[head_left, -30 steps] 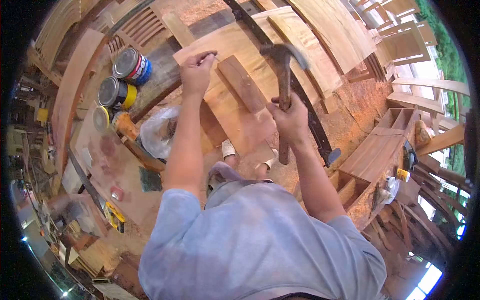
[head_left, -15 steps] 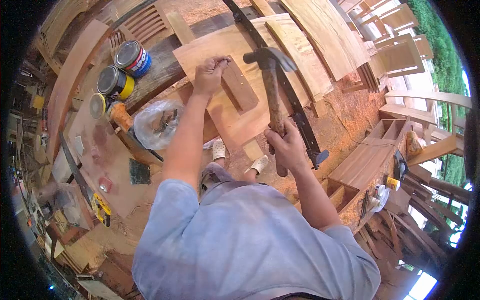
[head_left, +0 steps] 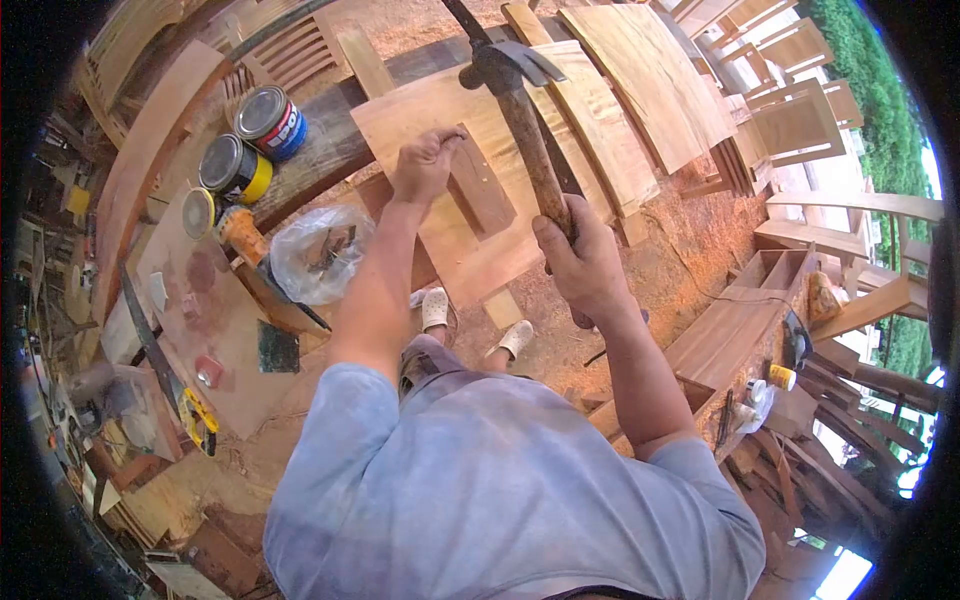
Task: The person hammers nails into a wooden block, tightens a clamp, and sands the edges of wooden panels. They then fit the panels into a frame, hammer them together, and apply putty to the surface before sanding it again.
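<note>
Well to the left of the brown block (head_left: 482,192), two paint cans (head_left: 272,122) (head_left: 236,168) stand close together; a wide sweep of the left arm could knock one over. Nearer the block on that side, but closer to the person, lies a clear plastic bag (head_left: 322,258) of small dark pieces, which a low forearm might snag and spill. The block itself lies flat on a pale board (head_left: 400,120); without a firm hold it could slide or turn if struck off centre. The fingers at its far left end are the main worry: a hammer (head_left: 528,130) blow landing wide would catch them. To the block's right, a dark metal bar (head_left: 478,28) crosses the boards, and a low swing could clip it.

The left hand (head_left: 424,168) is closed, fingertips pinched together at the block's far left end. Whether something thin sits in the pinch, or the fingers press on the wood, I cannot tell. The right hand (head_left: 582,255), nearer the person and to the right of the block, is wrapped tightly around the lower handle of the hammer. The head shows beyond the block, apart from it, claw pointing right.
</note>
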The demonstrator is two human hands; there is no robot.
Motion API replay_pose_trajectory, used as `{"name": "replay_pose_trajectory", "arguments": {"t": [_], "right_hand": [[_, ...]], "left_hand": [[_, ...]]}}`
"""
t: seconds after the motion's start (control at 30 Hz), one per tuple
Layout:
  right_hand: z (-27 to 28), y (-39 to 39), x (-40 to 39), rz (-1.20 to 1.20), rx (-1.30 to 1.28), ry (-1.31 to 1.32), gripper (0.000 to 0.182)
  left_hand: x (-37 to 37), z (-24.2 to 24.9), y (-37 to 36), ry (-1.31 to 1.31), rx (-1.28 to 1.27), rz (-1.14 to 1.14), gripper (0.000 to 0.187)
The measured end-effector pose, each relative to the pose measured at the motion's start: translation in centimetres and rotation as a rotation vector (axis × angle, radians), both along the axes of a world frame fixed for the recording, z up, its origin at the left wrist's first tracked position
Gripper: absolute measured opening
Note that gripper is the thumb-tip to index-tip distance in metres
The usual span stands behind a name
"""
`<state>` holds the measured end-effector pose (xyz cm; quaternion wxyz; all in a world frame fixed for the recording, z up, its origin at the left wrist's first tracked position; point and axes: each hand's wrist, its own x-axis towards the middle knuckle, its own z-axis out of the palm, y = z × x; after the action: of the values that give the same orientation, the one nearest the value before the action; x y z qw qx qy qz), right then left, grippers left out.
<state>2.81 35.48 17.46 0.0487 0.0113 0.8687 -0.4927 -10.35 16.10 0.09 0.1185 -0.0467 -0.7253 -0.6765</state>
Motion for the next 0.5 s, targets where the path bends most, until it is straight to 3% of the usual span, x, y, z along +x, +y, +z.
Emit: {"name": "replay_pose_trajectory", "arguments": {"t": [0.2, 0.27, 0.3, 0.37, 0.43, 0.5], "right_hand": [[-2.1, 0.0, -0.8, 0.060, 0.156, -0.168, 0.033], [-2.1, 0.5, -1.0, 0.075, 0.165, -0.167, 0.033], [-1.5, 0.5, -1.1, 0.091, 0.176, -0.171, 0.033], [0.7, 0.1, -0.8, 0.090, 0.210, -0.143, 0.030], [1.7, -0.1, 0.0, 0.056, 0.042, 0.014, 0.027], [0.8, 0.0, 0.3, 0.051, 0.033, 0.035, 0.024]], "left_hand": [[-0.1, -0.4, -0.3, 0.004, -0.173, 0.032, 0.013], [0.2, 0.6, -0.3, 0.074, -0.396, 0.082, 0.012], [0.1, 0.2, -0.1, 0.071, -0.396, 0.084, 0.012], [0.0, -1.4, 0.4, 0.028, -0.068, 0.015, 0.012], [0.3, -0.3, 0.3, 0.009, -0.074, 0.016, 0.012], [0.7, 0.3, 0.3, -0.007, -0.080, 0.017, 0.011]]}}
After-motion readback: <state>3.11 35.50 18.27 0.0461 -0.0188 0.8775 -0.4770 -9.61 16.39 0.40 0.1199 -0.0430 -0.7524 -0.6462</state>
